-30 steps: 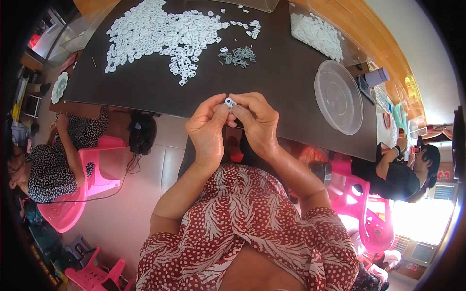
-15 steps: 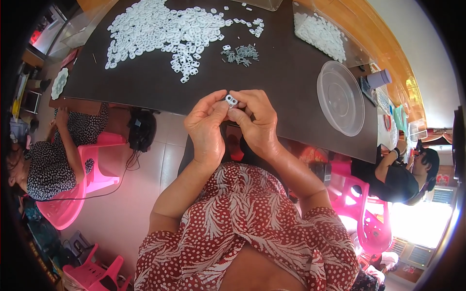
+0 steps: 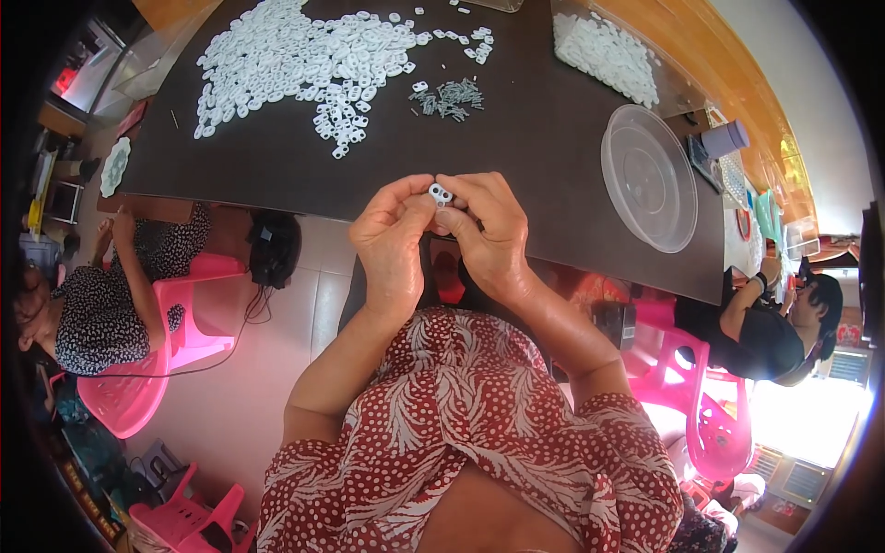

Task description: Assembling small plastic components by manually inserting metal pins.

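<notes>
My left hand (image 3: 392,241) and my right hand (image 3: 490,235) meet at the near edge of a dark table (image 3: 516,147). Between their fingertips they pinch one small white plastic piece (image 3: 440,194) with two holes. Both hands touch it. Farther back on the table lies a wide heap of the same white plastic pieces (image 3: 295,64). A small pile of thin grey metal pins (image 3: 449,97) sits just beyond my hands.
A clear round plastic bowl (image 3: 648,175) stands at the right of the table. A second heap of white pieces (image 3: 608,51) lies at the back right. A seated person (image 3: 101,295) on a pink chair is at left; another person (image 3: 765,327) sits at right.
Both hands stay together on the white piece; my fingers have shifted slightly around it. The view has tilted a little.
</notes>
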A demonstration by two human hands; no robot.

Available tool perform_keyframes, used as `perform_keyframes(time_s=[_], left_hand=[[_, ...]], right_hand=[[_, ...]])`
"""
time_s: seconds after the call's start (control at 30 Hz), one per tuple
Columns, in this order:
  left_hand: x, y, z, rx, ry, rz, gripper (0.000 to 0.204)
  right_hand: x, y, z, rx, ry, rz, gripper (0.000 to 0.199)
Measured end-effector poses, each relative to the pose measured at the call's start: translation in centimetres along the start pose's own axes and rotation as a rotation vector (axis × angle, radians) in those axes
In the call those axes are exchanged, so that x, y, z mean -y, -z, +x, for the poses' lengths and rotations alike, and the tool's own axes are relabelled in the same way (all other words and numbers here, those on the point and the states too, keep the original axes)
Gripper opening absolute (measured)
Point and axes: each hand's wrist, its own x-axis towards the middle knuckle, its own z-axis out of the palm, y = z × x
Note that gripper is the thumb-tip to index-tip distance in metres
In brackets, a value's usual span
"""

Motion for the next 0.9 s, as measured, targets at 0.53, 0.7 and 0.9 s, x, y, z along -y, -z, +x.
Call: perform_keyframes(time_s=[0.53,0.7,0.9], left_hand=[[0.9,-0.7,-0.7,0.089,-0.058,0.069,0.022],[1.0,-0.4,-0.8,0.154,-0.035,0.095,0.022],[1.4,0.0,-1.1,0.186,-0.106,0.049,0.023]], right_hand=[[-0.2,1.4,-0.5,-0.037,0.128,-0.08,0.028],[-0.3,1.6,-0.6,-0.069,0.186,-0.101,0.028],[-0.1,1.4,-0.9,-0.089,0.223,-0.105,0.03]])
